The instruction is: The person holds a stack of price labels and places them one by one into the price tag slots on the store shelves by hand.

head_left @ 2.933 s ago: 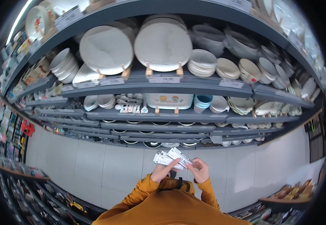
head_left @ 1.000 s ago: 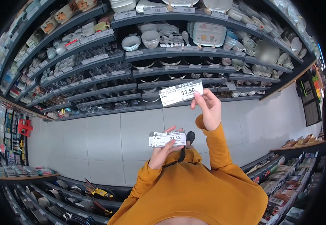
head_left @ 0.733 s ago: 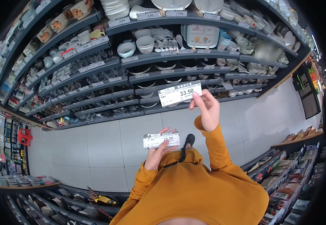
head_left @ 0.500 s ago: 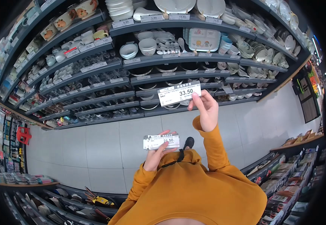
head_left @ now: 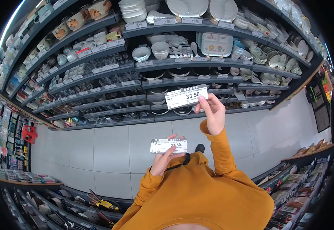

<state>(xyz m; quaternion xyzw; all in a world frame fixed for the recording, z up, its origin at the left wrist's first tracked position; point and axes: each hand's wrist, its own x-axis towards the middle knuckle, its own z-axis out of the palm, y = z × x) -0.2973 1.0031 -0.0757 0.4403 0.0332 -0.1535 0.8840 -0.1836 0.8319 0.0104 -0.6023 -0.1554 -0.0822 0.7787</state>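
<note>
Pinched by its right end, a white price label (head_left: 186, 97) reading 33.50 is in my right hand (head_left: 213, 114), held up in front of the lower shelves. My left hand (head_left: 162, 161) is lower, near my waist, and grips a small stack of price labels (head_left: 163, 146); the top one reads 21.50. My left thumb lies over the stack and its fingers are behind it. The two hands are apart.
Ahead, a curved shelf unit (head_left: 163, 27) bears bowls, plates, spoons and a divided tray (head_left: 217, 44), with glasses lower left. A red stool (head_left: 29, 134) stands at the left. More goods racks (head_left: 59, 203) are behind me, over a tiled floor (head_left: 113, 153).
Since the earliest frame, my right hand has moved up and away from my left, carrying the 33.50 label. The view has tilted down; over the last second both hands stay nearly still.
</note>
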